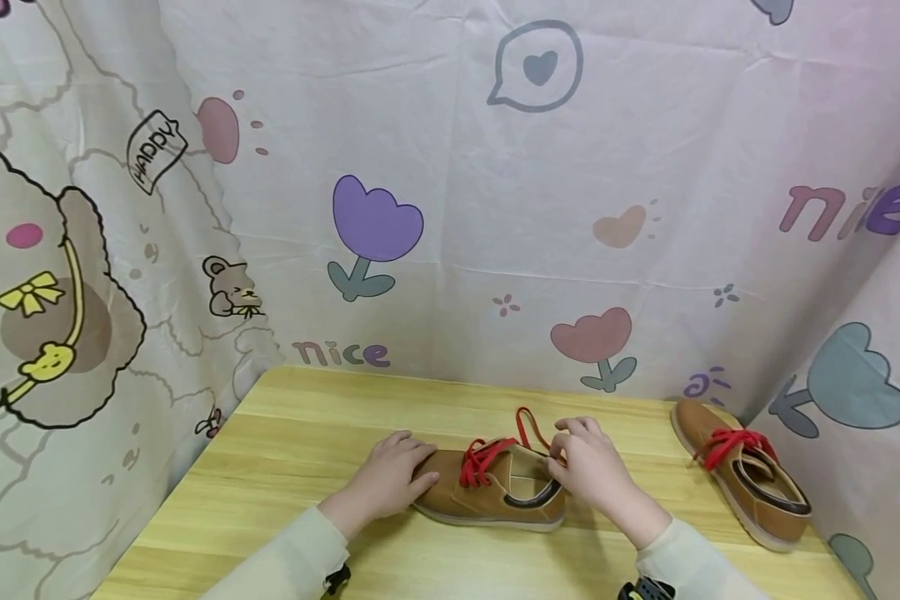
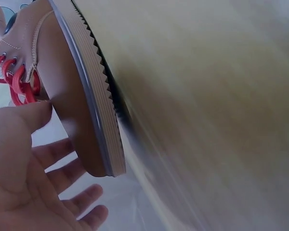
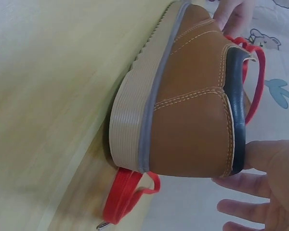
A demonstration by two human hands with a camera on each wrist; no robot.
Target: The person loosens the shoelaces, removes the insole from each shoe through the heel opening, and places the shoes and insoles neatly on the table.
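Observation:
A brown leather shoe [image 1: 450, 492] with red laces [image 1: 478, 463] sits on the wooden table, its toe to the left and its heel to the right. My left hand [image 1: 392, 477] is at the toe, its fingers fairly straight and spread around the tip in the left wrist view. At the heel, my right hand [image 1: 591, 467] pinches the dark padded collar [image 3: 237, 110], thumb on the inner side and index finger behind. A red lace end [image 3: 120, 195] with a metal tip shows past the heel in the right wrist view.
A matching brown shoe [image 1: 776, 500] with red laces stands at the table's right edge, toe pointing away. Printed curtains [image 1: 465, 208] hang behind and at both sides of the wooden table [image 1: 285, 467].

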